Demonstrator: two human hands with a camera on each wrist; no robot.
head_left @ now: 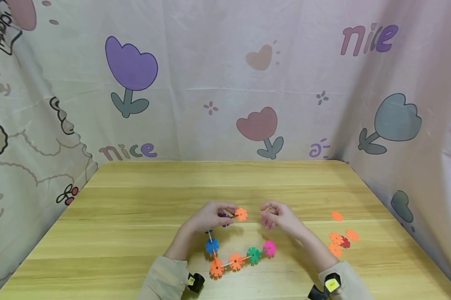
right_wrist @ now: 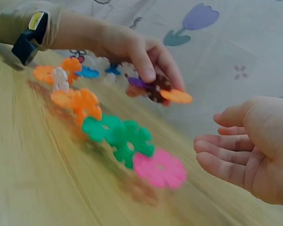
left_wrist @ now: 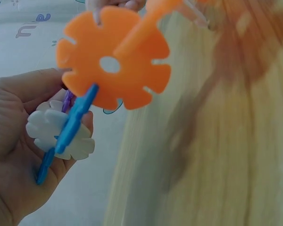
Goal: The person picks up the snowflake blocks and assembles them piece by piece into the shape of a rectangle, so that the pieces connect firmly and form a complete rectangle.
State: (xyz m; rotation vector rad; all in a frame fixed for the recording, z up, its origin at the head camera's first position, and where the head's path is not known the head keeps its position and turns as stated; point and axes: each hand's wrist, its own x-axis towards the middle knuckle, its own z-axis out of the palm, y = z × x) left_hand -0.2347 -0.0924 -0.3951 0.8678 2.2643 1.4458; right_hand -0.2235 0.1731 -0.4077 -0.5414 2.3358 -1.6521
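Note:
A chain of notched plastic snowflake discs (head_left: 235,261) curves over the table, in orange, green, blue, white, purple and brown. My left hand (head_left: 206,216) pinches it near one end, at the purple disc (right_wrist: 139,82) and brown disc (right_wrist: 155,89). Past those fingers sticks out an orange end disc (right_wrist: 177,96). The chain's other end is a pink disc (head_left: 269,248), beside a green disc (head_left: 253,255). To the right of the orange end disc hovers my right hand (head_left: 283,218), fingers loosely bent and holding nothing. A white disc (left_wrist: 40,125) hangs by the left palm.
Several loose orange discs (head_left: 352,235) and a dark red disc (head_left: 345,242) lie at the right of the wooden table (head_left: 135,196). A printed curtain (head_left: 195,62) hangs behind the table and along both sides.

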